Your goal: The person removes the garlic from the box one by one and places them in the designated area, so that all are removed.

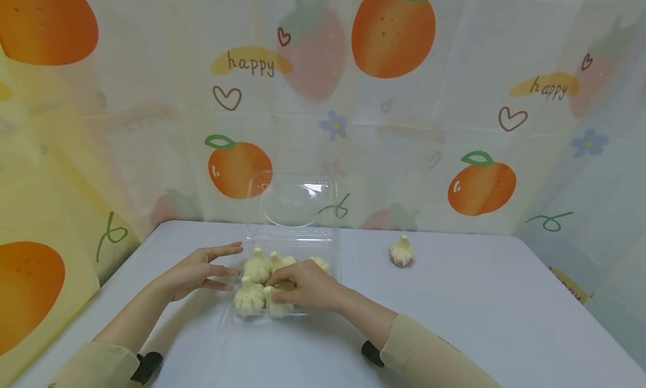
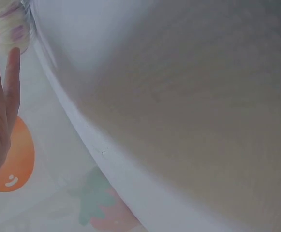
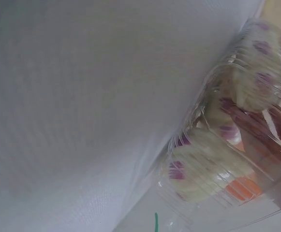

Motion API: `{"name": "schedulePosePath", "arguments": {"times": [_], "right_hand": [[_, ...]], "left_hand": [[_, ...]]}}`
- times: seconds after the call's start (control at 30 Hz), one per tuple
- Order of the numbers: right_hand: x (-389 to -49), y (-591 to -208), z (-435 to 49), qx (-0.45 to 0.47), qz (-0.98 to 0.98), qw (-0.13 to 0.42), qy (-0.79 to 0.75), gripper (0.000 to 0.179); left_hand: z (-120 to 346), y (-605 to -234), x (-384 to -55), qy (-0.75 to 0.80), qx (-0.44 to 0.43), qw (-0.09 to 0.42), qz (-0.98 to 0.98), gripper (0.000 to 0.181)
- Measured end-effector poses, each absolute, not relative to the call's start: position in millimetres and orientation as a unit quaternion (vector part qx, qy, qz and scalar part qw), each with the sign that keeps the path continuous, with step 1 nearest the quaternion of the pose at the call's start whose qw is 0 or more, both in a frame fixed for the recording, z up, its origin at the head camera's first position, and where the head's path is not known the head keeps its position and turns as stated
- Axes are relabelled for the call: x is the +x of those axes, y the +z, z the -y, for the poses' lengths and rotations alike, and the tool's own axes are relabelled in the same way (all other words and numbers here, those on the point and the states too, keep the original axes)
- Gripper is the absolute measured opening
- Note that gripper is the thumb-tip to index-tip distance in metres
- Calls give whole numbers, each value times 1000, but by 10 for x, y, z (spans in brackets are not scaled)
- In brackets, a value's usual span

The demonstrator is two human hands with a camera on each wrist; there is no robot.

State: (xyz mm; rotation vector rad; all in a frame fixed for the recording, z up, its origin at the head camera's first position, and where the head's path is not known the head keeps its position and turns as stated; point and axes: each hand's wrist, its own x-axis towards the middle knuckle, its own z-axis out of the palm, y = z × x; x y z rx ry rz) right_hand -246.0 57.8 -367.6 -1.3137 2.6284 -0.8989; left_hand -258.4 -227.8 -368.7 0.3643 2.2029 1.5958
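Observation:
A clear plastic clamshell box (image 1: 290, 235) stands on the table with its lid raised at the back. Several whitish garlic bulbs (image 1: 249, 296) sit in it, stems up. My right hand (image 1: 309, 286) reaches in from the right and grips a garlic bulb (image 1: 279, 306) in the front row, partly covering it. Beside the box's left side, my left hand (image 1: 201, 273) has its fingers spread and holds nothing. In the right wrist view, purple-marked garlic bulbs (image 3: 205, 166) show through the ribbed box wall. The left wrist view catches only part of the left hand (image 2: 0, 104).
One loose garlic bulb (image 1: 402, 252) with a purplish base lies on the white table (image 1: 454, 309), right of the box. Behind the table hangs a fruit-printed cloth (image 1: 393, 147). Dark bands (image 1: 147, 368) sit at both wrists.

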Motion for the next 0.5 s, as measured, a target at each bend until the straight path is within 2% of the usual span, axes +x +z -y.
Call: {"name": "schedulePosePath", "arguments": {"times": [0.5], "right_hand": [[-2456,-3651,-622,-401,-854,27,-331,20]], "left_hand": [[2261,-3660,-2569,567,129,199,-789,72]]}}
